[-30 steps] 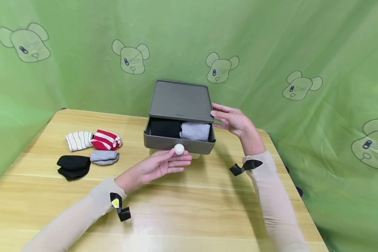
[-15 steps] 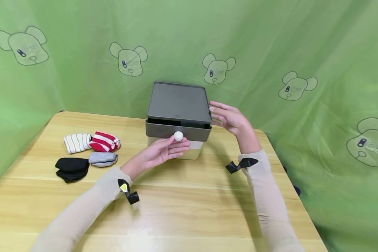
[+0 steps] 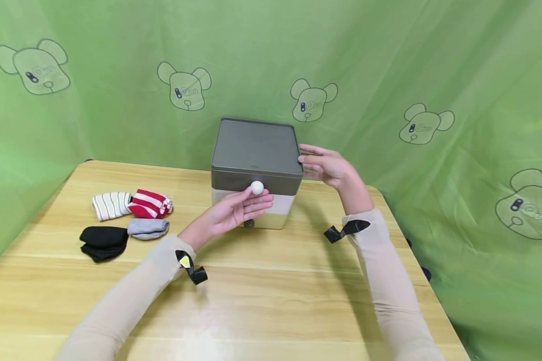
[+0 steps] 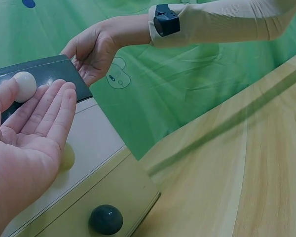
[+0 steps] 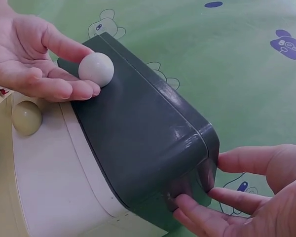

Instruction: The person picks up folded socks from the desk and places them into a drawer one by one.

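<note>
A small three-tier drawer box stands on the table, its dark grey top drawer [image 3: 255,181] closed flush under the grey lid [image 3: 258,145]. My left hand [image 3: 235,213] holds that drawer's white knob [image 5: 96,69] between thumb and fingers, palm turned up. The white middle drawer [image 4: 91,140] has a yellow knob [image 5: 27,118], and the yellow bottom drawer [image 4: 126,190] a dark knob [image 4: 106,219]. At the box's right side, my right hand [image 3: 331,170] rests extended fingertips against the grey top tier.
Folded socks lie at the table's left: a striped white one [image 3: 111,206], a red-and-white one [image 3: 150,203], a grey one [image 3: 148,228] and a black one [image 3: 103,242]. A green curtain [image 3: 253,60] hangs behind the table.
My left hand has pushed the top drawer in, away from me; the black and grey socks inside it are now hidden. My right hand has stayed beside the box.
</note>
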{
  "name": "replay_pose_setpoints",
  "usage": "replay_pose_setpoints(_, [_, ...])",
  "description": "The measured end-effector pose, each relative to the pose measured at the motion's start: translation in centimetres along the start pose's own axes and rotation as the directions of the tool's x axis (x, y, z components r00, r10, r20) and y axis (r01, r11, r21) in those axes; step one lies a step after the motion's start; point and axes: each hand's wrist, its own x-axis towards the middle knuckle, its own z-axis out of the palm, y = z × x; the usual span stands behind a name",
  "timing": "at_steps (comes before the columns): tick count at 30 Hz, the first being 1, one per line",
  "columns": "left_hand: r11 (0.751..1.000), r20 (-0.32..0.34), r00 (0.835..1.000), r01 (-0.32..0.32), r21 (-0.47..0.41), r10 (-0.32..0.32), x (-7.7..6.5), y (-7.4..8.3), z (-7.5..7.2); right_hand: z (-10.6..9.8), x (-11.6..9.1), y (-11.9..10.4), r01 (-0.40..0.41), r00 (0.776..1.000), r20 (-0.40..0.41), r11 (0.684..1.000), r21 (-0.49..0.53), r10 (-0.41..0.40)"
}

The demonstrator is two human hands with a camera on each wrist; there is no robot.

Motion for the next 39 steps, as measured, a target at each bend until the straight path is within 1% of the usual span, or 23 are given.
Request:
replay_pose_setpoints(3, [1.000,-0.008,1.000,-0.004,-0.007,0.004,0.0,0.0,0.1,0.0,0.1,-0.1,0.004,1.000,0.005,1.000,-0.002,-0.004])
replay_pose_setpoints(6, [1.000,-0.031,1.000,-0.003,-0.013,0.003,-0.2,0.0,0.3,0.0,0.2,-0.1,0.005,1.000,0.001,1.000,-0.007,-0.005])
replay_pose_setpoints(8, [1.000,-0.058,0.998,-0.001,-0.010,0.001,-0.2,0.0,0.3,0.1,0.2,-0.1,0.001,1.000,-0.006,1.000,-0.014,-0.001])
replay_pose_setpoints(11, [1.000,-0.123,0.992,0.006,0.004,-0.006,-0.4,-0.1,0.5,0.1,0.3,-0.1,-0.007,1.000,-0.008,1.000,-0.029,0.006])
replay_pose_setpoints(13, [1.000,-0.172,0.985,0.021,0.021,-0.017,-0.7,-0.2,0.5,0.2,0.3,-0.1,-0.011,1.000,-0.003,0.999,-0.036,0.011])
replay_pose_setpoints(17, [0.995,-0.257,0.965,0.074,0.062,-0.056,-1.4,-0.3,0.5,0.2,0.2,-0.1,-0.015,1.000,0.003,0.999,-0.046,0.015])
replay_pose_setpoints(23, [0.981,-0.346,0.933,0.150,0.127,-0.098,-2.5,-0.1,0.2,0.1,0.2,-0.2,-0.011,1.000,0.007,0.999,-0.049,0.011])
replay_pose_setpoints(28, [0.959,-0.387,0.911,0.224,0.171,-0.144,-3.0,0.0,-0.3,0.0,0.0,-0.4,-0.004,1.000,0.007,0.999,-0.041,0.004])
replay_pose_setpoints(31, [0.947,-0.397,0.899,0.272,0.173,-0.186,-3.2,0.0,-0.6,-0.1,-0.1,-0.4,-0.002,1.000,0.005,0.999,-0.039,0.003])
replay_pose_setpoints(33, [0.944,-0.401,0.891,0.294,0.152,-0.213,-3.3,-0.2,-0.9,-0.1,-0.1,-0.3,-0.001,1.000,0.002,0.999,-0.036,0.001])
replay_pose_setpoints(36, [0.942,-0.409,0.881,0.311,0.124,-0.237,-3.3,-0.5,-1.1,-0.2,-0.1,-0.1,0.001,1.000,0.001,0.999,-0.037,-0.001])
replay_pose_setpoints(39, [0.945,-0.406,0.881,0.308,0.106,-0.242,-3.0,-1.0,-1.3,-0.2,0.0,0.0,-0.004,1.000,-0.006,0.999,-0.032,0.004])
